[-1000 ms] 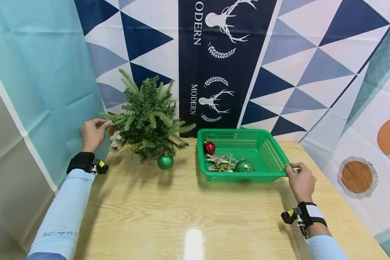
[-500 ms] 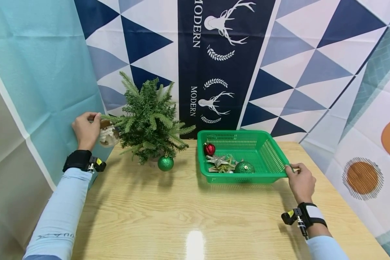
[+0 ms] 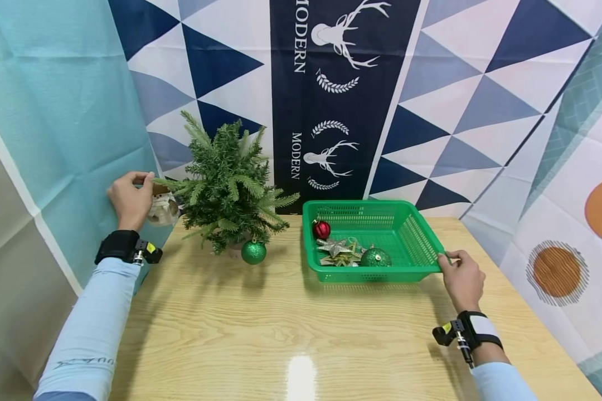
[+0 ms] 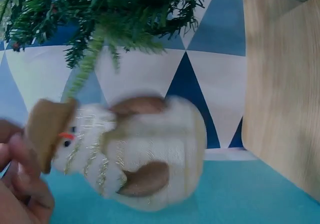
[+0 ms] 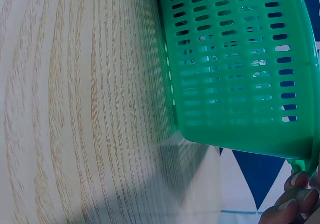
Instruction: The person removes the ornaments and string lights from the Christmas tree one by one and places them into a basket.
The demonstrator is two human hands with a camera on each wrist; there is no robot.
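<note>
My left hand (image 3: 130, 200) is beside the left side of a small artificial Christmas tree (image 3: 226, 189), thumb and fingers pinched together at a branch tip. Below the fingers hangs a snowman ornament (image 4: 150, 149) with a brown hat, white body and brown arms. In the left wrist view my fingers (image 4: 25, 179) are at the top of its hat; whether a loop is around the branch I cannot tell. My right hand (image 3: 464, 281) grips the front right corner of a green plastic basket (image 3: 371, 274), thumb on the rim. A glittery green ball (image 3: 253, 252) hangs low on the tree.
Inside the basket lie a red ball (image 3: 321, 229), a silver star (image 3: 334, 247), a larger green ball (image 3: 375, 257) and other small ornaments. The wooden table (image 3: 291, 323) meets patterned cloth walls at the back and sides.
My left hand has moved left and slightly up, drawing the snowman ornament out from beside the tree. The right hand keeps its grip on the basket. The head view shifted slightly.
</note>
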